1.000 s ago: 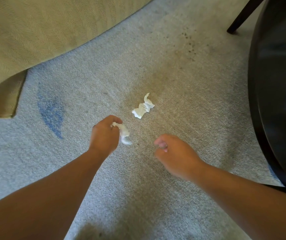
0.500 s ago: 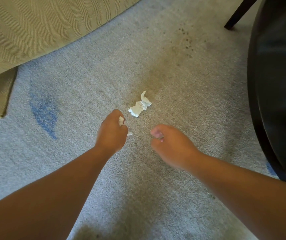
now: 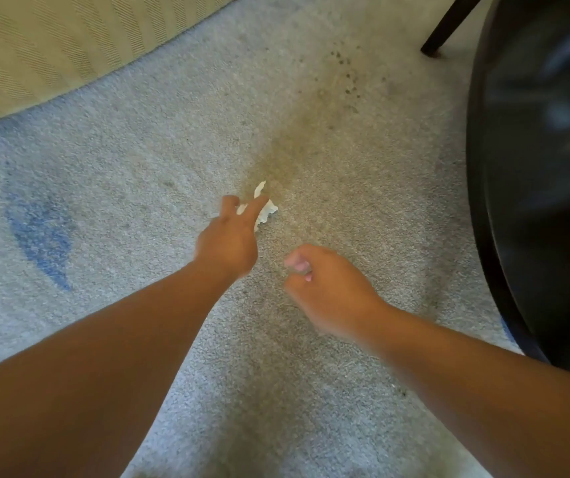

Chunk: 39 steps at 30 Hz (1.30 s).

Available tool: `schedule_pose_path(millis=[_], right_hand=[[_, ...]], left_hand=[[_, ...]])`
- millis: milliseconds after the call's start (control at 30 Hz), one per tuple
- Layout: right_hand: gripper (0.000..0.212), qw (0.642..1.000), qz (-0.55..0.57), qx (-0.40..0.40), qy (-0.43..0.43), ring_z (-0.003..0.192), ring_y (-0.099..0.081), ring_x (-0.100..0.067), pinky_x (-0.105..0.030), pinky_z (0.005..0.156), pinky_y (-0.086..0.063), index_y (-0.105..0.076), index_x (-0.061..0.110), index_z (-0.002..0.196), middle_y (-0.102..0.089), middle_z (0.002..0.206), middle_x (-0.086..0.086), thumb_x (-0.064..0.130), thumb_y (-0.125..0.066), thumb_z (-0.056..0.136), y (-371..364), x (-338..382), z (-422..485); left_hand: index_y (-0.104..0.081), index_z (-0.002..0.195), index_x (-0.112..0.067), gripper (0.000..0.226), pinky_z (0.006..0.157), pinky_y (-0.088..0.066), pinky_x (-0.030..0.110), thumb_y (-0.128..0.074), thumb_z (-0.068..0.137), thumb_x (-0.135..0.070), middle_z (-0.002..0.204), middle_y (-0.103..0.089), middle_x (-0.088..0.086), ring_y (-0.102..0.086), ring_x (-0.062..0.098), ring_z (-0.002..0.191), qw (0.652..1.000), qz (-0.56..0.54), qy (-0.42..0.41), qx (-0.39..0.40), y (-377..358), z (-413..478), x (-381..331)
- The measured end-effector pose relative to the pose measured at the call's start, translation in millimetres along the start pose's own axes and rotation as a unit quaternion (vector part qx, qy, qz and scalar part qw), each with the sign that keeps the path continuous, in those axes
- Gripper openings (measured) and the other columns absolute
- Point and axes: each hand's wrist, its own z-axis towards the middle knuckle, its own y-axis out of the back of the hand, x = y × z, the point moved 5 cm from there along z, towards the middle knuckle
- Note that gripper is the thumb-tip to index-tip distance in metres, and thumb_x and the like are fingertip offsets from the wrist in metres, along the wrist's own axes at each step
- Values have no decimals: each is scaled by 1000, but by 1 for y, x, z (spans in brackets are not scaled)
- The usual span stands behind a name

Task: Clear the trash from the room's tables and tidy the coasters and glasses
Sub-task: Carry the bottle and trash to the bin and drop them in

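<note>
Below me lies grey carpet (image 3: 138, 150), marked by a blue smear (image 3: 40, 239) and a brownish stain (image 3: 297, 139); beige herringbone upholstery (image 3: 52, 46) is far left.

Grey carpet (image 3: 173, 139); crumpled white tissue (image 3: 269, 211) on it.
</note>
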Motion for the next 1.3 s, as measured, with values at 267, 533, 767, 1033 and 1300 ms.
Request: schedule_pose_path(millis=[267, 533, 767, 1033, 1300], right_hand=[[37, 999, -29, -28, 2, 85, -55, -4, -29, 77, -49, -50, 27, 129, -53, 122, 7, 33, -48, 92, 10, 7, 3], [35, 999, -45, -22, 9, 91, -55, -4, -30, 81, -49, -50, 28, 127, -52, 125, 5, 33, -48, 93, 8, 13, -2], [37, 999, -38, -17, 16, 89, -58, -8, -32, 79, -51, -49, 28, 129, -52, 126, 5, 33, -48, 93, 16, 38, -17], [33, 1000, 13, 7, 14, 99, -56, -12, -35, 85, -50, -51, 26, 125, -50, 128, 5, 34, -51, 93, 56, 100, -96], [35, 999, 50, -7, 13, 98, -56, -8, -26, 82, -44, -50, 28, 125, -51, 127, 7, 36, -49, 91, 144, 176, -215]], left_hand=[[-39, 127, -18, 39, 60, -44, 36, -55, 91, -12, 121, -33, 11, -50, 25, 75, 997, 71, 7, 31, -11, 14, -5], [-52, 97, -15, 10, 56, -36, 29, -57, 89, -19, 75, -49, -3, -51, 19, 71, 997, 31, 36, 65, -9, 6, 8], [-47, 76, -12, 15, 46, -27, 26, -56, 86, -16, 79, -50, 4, -43, 12, 59, 999, -28, 30, 17, 32, -19, 10], [-53, 93, -21, 5, 44, -32, 23, -52, 91, -25, 70, -57, -3, -51, 11, 53, 990, -127, 38, 38, 121, -98, -40], [-53, 69, -15, 41, 43, -30, 26, -47, 93, -48, 56, -53, 0, -43, 13, 47, 995, -89, -7, 35, 260, -178, -129]])
